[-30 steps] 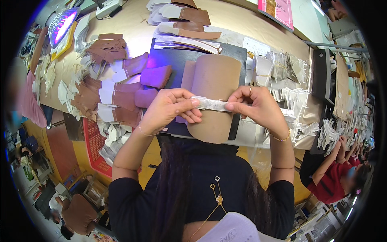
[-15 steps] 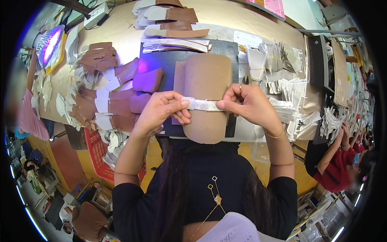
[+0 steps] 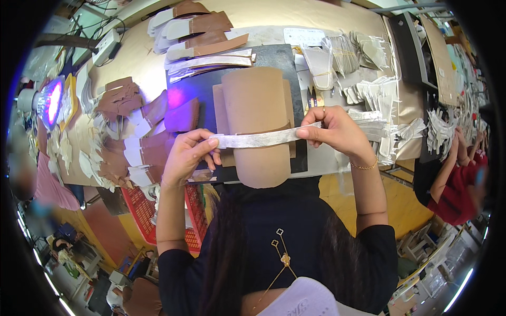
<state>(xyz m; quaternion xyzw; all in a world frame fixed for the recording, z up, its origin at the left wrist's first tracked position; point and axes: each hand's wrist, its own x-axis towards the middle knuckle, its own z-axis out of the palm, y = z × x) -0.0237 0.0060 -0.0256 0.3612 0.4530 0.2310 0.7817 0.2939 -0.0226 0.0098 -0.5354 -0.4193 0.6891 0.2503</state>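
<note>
Strip (image 3: 258, 140) pinched between left hand (image 3: 185, 154) and right hand (image 3: 340, 131) partly hides tan form (image 3: 254, 100)

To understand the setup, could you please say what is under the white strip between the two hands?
Under the white strip is a curved tan form, with a brown band showing along the strip's upper edge; whatever it covers is hidden.

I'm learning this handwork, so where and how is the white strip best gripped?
Probably at its two ends, one hand from each side, thumbs on top: the white strip is long and narrow and spans the tan curved block. The left hand pinches its left end and the right hand pinches near its right end.
</note>
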